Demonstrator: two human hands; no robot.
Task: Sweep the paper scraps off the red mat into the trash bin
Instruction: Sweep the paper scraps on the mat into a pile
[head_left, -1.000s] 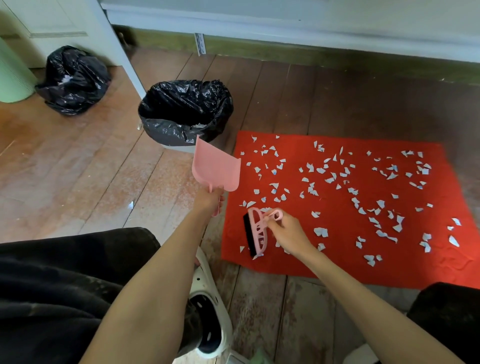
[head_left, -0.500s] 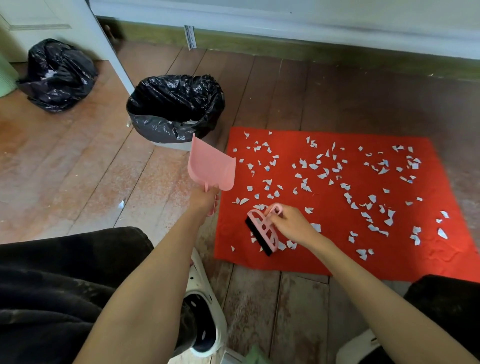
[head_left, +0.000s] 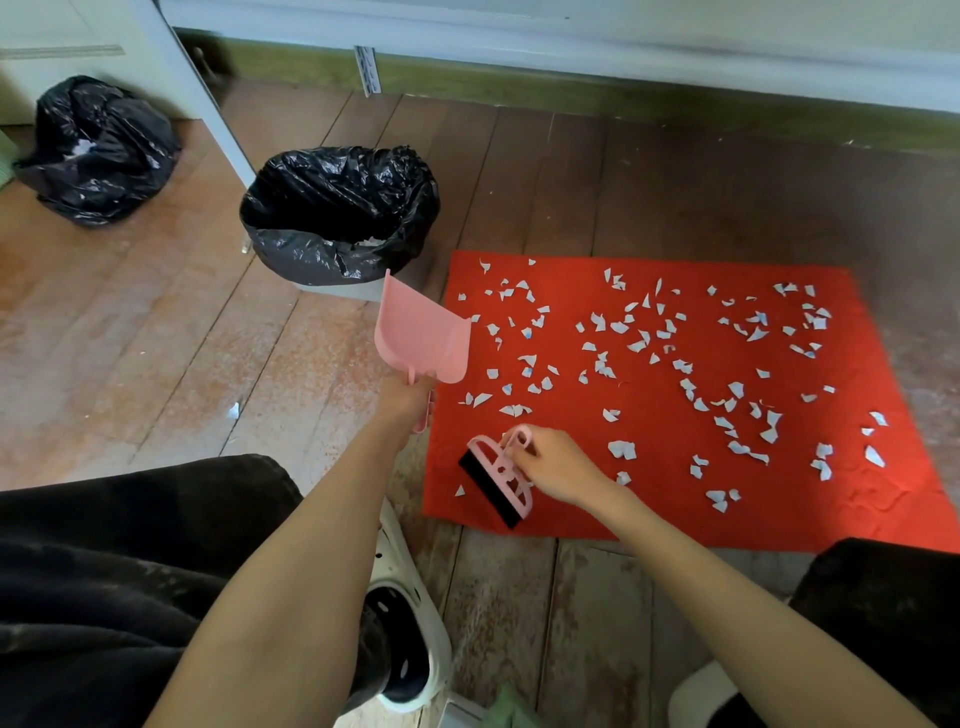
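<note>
Since a moment ago the brush (head_left: 500, 475) has slid toward the near left corner of the red mat (head_left: 670, 499), bristles down on the felt, its handle pinched in the right hand (head_left: 558, 464). Paper scraps (head_left: 644, 340) lie scattered over most of the mat, one just left of the bristles. Left hand (head_left: 410, 402) grips the handle of a pink dustpan (head_left: 423, 338), held tilted above the mat's left edge. Beyond it stands the trash bin (head_left: 340, 215), lined with a black bag, on the wooden floor (head_left: 156, 332).
</note>
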